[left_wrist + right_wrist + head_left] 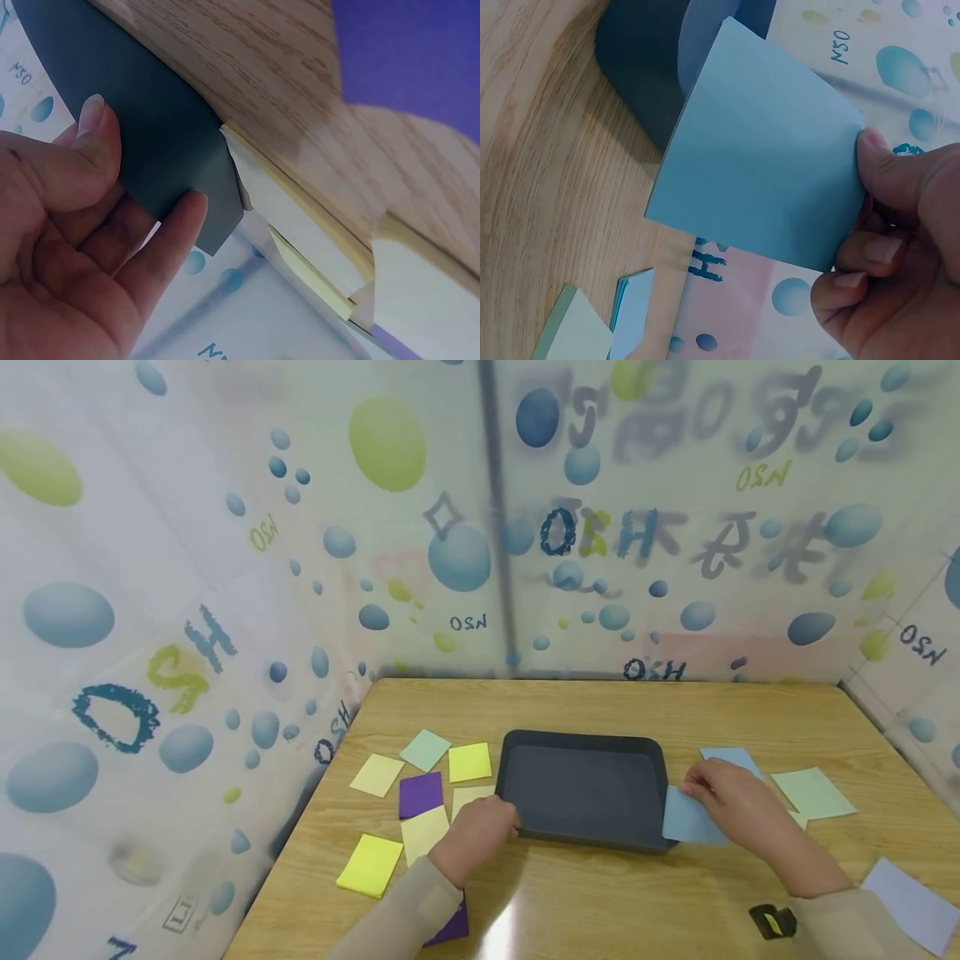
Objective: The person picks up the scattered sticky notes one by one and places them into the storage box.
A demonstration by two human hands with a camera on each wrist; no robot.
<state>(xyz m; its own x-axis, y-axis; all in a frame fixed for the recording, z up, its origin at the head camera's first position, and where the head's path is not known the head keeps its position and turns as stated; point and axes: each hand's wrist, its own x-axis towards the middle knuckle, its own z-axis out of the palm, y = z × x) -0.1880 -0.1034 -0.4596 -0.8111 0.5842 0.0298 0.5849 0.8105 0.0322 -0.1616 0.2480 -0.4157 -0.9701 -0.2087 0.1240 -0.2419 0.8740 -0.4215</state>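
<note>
My right hand pinches a light blue sticky note pad by one edge, thumb on one face and curled fingers behind. It hangs at the right end of a dark grey rectangular tray, overlapping the front right corner in the head view. At the opposite end, my left hand grips the tray's front left corner, with the thumb over the rim and a fingertip against the outer wall. The tray's inside shows bare. Another blue pad lies on the table, partly hidden behind my right hand.
Left of the tray lie several sticky note pads: yellow, purple, pale yellow and pale green. A light green pad and a lavender pad lie at right. Patterned curtains enclose the wooden table.
</note>
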